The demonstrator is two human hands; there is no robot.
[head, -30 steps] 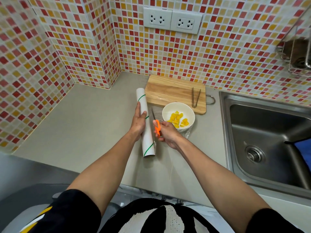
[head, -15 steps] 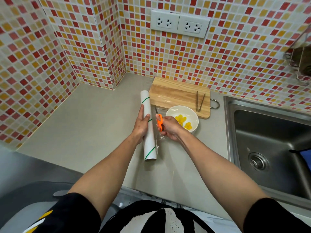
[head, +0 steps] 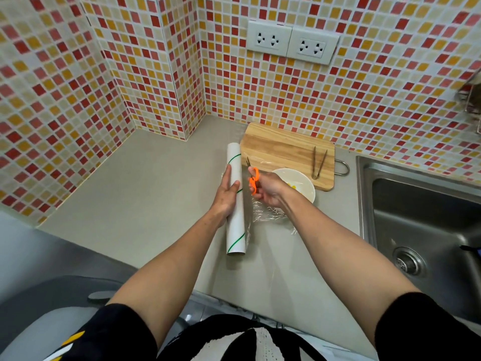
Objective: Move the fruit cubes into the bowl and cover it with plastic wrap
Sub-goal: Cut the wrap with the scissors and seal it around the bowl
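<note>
Open counter on my left, crowded right.
Countertop (head: 145, 204) lies bare leftward; roll (head: 236, 204), bowl (head: 304, 188), cutting board (head: 283, 149) and sink (head: 421, 225) block rightward.

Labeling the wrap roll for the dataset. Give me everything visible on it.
The roll is a long white tube with thin green diagonal lines. It lies on the grey counter, running away from the person beside the cutting board. The left hand rests on its middle. Clear film spreads from its right side toward the bowl. Its near end looks open.
</note>
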